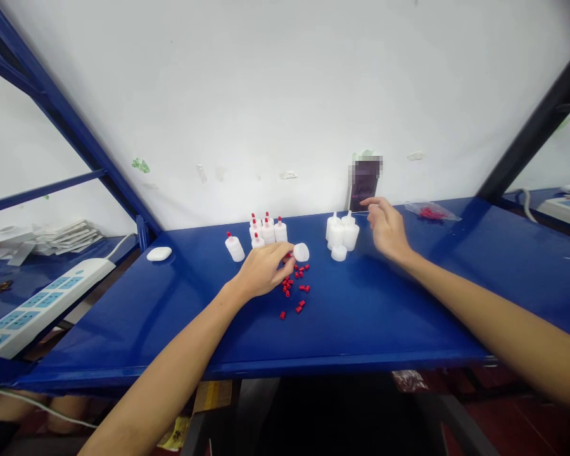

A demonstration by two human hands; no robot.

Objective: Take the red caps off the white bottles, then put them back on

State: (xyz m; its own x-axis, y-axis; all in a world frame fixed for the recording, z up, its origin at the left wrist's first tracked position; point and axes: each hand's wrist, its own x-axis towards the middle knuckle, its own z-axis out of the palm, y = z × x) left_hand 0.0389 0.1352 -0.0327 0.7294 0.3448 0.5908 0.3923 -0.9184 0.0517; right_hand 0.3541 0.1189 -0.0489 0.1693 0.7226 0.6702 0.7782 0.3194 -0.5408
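Note:
My left hand (266, 268) grips a small white squeeze bottle (301, 253), whose round bottom faces me. Loose red caps (287, 284) lie beside and under that hand. Behind it stands a group of white bottles with red caps (268, 231), and one more capped bottle (235, 248) leans a little to the left. My right hand (387, 229) is raised by the phone (365, 183), index finger stretched towards it, nothing visible in the fingers; whether it touches the screen I cannot tell. Left of this hand are several uncapped white bottles (342, 233), with a short white piece (339, 253) in front.
A clear bag of red caps (431, 212) lies at the right rear of the blue table (171, 329). At its left is a white oval object (159, 254). A power strip (52, 304) and stacked white pieces (69, 239) are on the neighbouring table. A white wall rises behind.

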